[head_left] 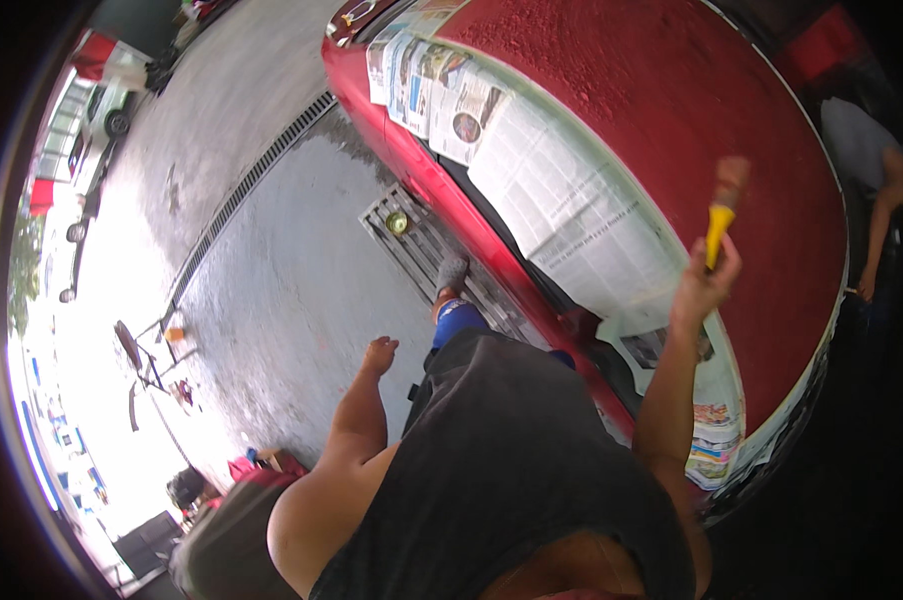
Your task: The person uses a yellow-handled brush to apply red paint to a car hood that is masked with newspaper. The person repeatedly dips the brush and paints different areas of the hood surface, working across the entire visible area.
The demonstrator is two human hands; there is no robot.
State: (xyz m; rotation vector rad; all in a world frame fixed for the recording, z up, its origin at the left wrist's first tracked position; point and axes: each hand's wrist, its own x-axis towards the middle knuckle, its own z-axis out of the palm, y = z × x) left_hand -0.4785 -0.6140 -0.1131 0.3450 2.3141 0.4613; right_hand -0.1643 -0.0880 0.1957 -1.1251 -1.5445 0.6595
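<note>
My right hand (704, 285) grips a paintbrush (720, 215) by its yellow handle, bristles pointing away from me. The brush head is reddish and smeared by motion; whether it touches the surface I cannot tell. Beneath it spreads a red car roof (661, 110), wrinkled and rough in its far part. Sheets of newspaper (561, 195) cover the side windows along the roof's left edge, with pale tape between. Out to my left, my left hand (379, 355) hangs with loosely bent fingers and nothing visible in it.
I stand on a slatted bench (411, 255) beside the car; a small can (397, 223) rests on its far end. A drain grate (261, 170) crosses the floor. Another person (871, 170) leans at the car's far right side. White vehicles (96, 140) stand at far left.
</note>
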